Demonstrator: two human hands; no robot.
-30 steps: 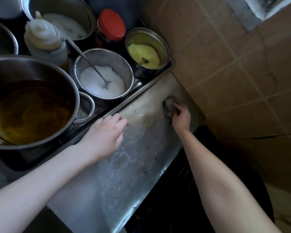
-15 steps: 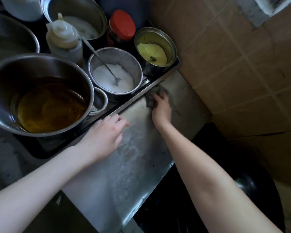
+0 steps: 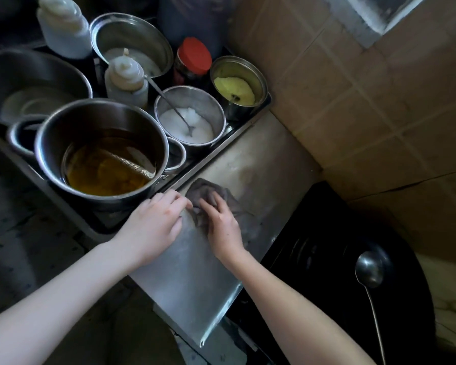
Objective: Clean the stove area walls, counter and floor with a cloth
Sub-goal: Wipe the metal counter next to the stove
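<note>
A dark grey cloth (image 3: 208, 191) lies crumpled on the steel counter strip (image 3: 187, 272) beside the stove. My right hand (image 3: 221, 222) presses flat on the cloth with fingers spread over it. My left hand (image 3: 153, 222) rests palm down on the counter's left edge, fingertips nearly touching the cloth, holding nothing. The far part of the counter near the tiled wall (image 3: 366, 88) shows smeared stains (image 3: 250, 167).
A dark tray on the left holds a pot of brown oil (image 3: 103, 159), a tin of white powder with a spoon (image 3: 187, 122), a tin of yellow powder (image 3: 234, 88), a red-lidded jar (image 3: 195, 57) and squeeze bottles (image 3: 127, 75). A black wok (image 3: 340, 259) with a ladle (image 3: 369, 270) sits right.
My right hand dragged the cloth from the far wall corner back along the counter toward me, ending next to my left hand. The left hand stayed put.
</note>
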